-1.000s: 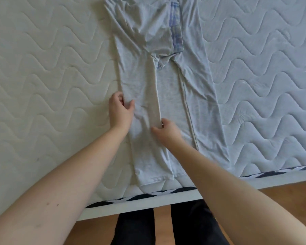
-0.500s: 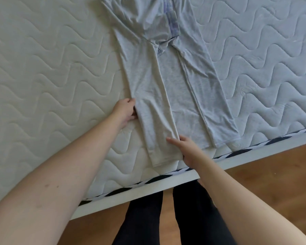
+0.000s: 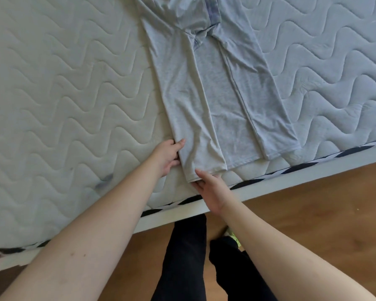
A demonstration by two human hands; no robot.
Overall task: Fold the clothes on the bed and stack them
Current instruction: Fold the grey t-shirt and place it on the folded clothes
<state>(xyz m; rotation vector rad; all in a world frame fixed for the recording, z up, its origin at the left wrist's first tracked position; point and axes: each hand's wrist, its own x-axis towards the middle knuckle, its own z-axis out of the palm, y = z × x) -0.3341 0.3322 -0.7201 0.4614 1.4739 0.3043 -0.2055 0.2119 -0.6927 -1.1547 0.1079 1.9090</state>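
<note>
A light grey garment [image 3: 215, 88] lies flat on the quilted white mattress [image 3: 63, 94], with its two sides folded lengthwise over the middle and its hem near the bed's front edge. My left hand [image 3: 166, 157] rests at the left edge of the left folded panel, thumb on top of the cloth and fingers against its side. My right hand [image 3: 211, 187] touches the bottom hem of that same panel, thumb on the fabric and fingers at the hem's underside. The garment's top runs out of view.
The mattress's front edge has a black-and-white trim [image 3: 291, 170] over a white bed frame [image 3: 313, 177]. Wooden floor [image 3: 313, 213] lies below, with my dark-trousered legs [image 3: 187, 257] close to the frame. A dark smudge [image 3: 104, 181] marks the mattress.
Both hands slid down the left folded panel toward the hem. The right hand moved from the panel's inner edge to its bottom hem, and the view shifted so the bed edge sits higher.
</note>
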